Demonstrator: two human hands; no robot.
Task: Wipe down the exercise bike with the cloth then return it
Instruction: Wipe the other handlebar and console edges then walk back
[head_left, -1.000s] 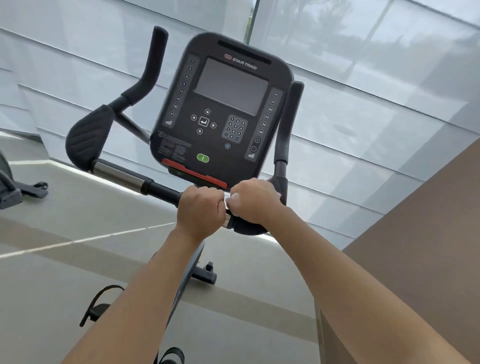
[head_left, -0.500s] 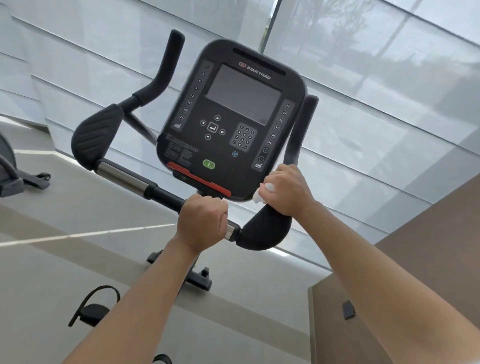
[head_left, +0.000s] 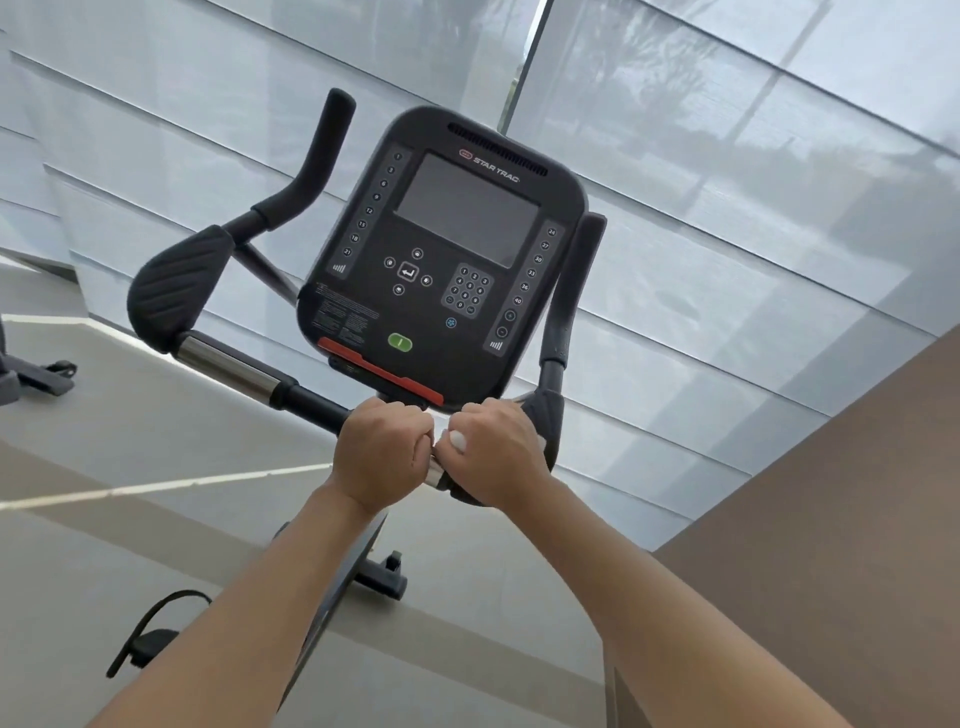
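Note:
The exercise bike's black console (head_left: 441, 260) fills the middle of the view, with a handlebar (head_left: 244, 369) running below it. My left hand (head_left: 379, 452) grips the handlebar just under the console. My right hand (head_left: 493, 447) is right beside it, curled round the bar near the right elbow pad (head_left: 545, 415). A small bit of white cloth (head_left: 458, 439) shows between my right fingers; the rest of it is hidden in the hand. The left elbow pad (head_left: 171, 291) and both upright grips are bare.
A bike pedal with its strap (head_left: 150, 639) and the front foot of the frame (head_left: 384, 577) show below. Part of another machine (head_left: 31, 379) stands at the far left. Shaded windows (head_left: 727, 208) lie behind, and a brown surface (head_left: 831, 519) rises at the right.
My right hand with the cloth slid up onto the right elbow pad, then came back down along the bar to sit beside my left hand. The left hand stayed put.

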